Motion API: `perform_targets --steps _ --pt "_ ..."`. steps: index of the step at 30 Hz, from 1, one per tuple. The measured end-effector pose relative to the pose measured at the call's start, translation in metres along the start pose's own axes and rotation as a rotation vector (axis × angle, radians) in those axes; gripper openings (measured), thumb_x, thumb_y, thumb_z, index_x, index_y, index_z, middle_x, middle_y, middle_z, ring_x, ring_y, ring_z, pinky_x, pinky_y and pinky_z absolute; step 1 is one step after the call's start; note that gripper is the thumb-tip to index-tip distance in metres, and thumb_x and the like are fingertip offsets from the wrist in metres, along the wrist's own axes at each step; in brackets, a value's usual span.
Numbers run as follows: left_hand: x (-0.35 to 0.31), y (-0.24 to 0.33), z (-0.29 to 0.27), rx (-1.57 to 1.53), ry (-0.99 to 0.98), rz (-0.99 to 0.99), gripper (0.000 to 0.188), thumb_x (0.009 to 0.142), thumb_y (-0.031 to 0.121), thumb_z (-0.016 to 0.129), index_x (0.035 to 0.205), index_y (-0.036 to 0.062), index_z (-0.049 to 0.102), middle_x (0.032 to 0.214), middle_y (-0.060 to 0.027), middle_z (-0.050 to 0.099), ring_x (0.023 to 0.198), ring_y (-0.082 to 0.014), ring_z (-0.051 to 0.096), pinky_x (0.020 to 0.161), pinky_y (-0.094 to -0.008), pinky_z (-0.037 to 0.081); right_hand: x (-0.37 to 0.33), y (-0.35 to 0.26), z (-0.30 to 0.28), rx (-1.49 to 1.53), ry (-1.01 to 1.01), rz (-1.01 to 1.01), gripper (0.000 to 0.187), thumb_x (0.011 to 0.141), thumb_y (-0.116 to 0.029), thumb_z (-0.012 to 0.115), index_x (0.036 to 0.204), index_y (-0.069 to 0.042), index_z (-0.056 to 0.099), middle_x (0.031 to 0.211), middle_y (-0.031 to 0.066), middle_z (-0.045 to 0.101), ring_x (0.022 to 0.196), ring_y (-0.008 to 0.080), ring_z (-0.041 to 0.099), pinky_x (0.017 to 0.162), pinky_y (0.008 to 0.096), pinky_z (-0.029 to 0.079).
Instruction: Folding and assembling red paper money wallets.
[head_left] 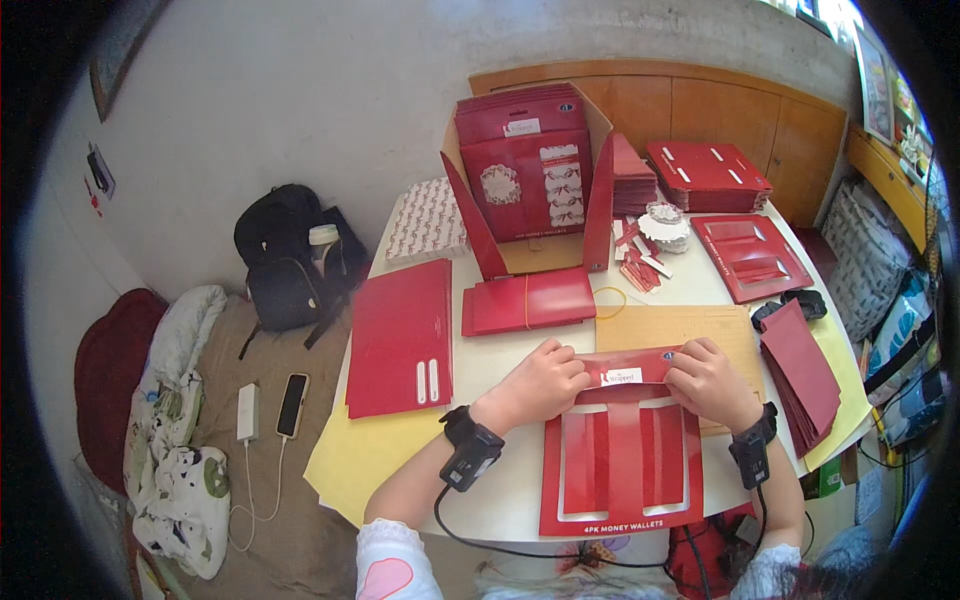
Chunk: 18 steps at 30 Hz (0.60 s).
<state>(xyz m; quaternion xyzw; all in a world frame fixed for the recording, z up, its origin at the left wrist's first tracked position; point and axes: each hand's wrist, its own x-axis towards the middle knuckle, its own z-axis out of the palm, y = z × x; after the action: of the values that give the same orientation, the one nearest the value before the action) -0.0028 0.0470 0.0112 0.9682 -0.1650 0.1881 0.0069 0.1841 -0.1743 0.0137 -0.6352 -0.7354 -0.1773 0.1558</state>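
The left hand [545, 380] and right hand [710, 382] pinch opposite ends of the red windowed backing card's [630, 470] top flap, seemingly keeping its fold even. It lies at the white table's [490, 360] near edge.

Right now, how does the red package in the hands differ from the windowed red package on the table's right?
The held package is pinched at its upper edge by the left hand and right hand; the other package lies untouched.
The held package's two windows run near-to-far; the other package's run left-to-right.
Both are red, with two windows.
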Motion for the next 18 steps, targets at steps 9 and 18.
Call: perform_targets --steps 9,18 --pt "-0.009 -0.009 -0.009 -0.163 -0.018 -0.126 0.012 0.071 0.013 0.066 0.074 0.0066 0.057 0.075 -0.0065 0.057 0.081 -0.0244 0.056 0.079 -0.0364 0.043 -0.012 0.011 0.001 0.139 0.029 0.167 0.019 0.065 -0.009 0.073 0.079 -0.006 0.06 0.08 0.0066 0.057 0.082 0.0269 0.055 0.079 0.0376 0.045" --pt "-0.017 -0.015 -0.02 -0.199 -0.172 -0.22 0.012 0.07 0.012 0.066 0.075 0.0063 0.058 0.074 -0.0065 0.057 0.08 -0.0241 0.056 0.078 -0.0354 0.041 -0.014 0.013 -0.01 0.203 -0.067 0.214 0.018 0.07 -0.009 0.07 0.083 -0.004 0.058 0.087 0.0097 0.056 0.088 0.0286 0.053 0.082 0.0377 0.044"
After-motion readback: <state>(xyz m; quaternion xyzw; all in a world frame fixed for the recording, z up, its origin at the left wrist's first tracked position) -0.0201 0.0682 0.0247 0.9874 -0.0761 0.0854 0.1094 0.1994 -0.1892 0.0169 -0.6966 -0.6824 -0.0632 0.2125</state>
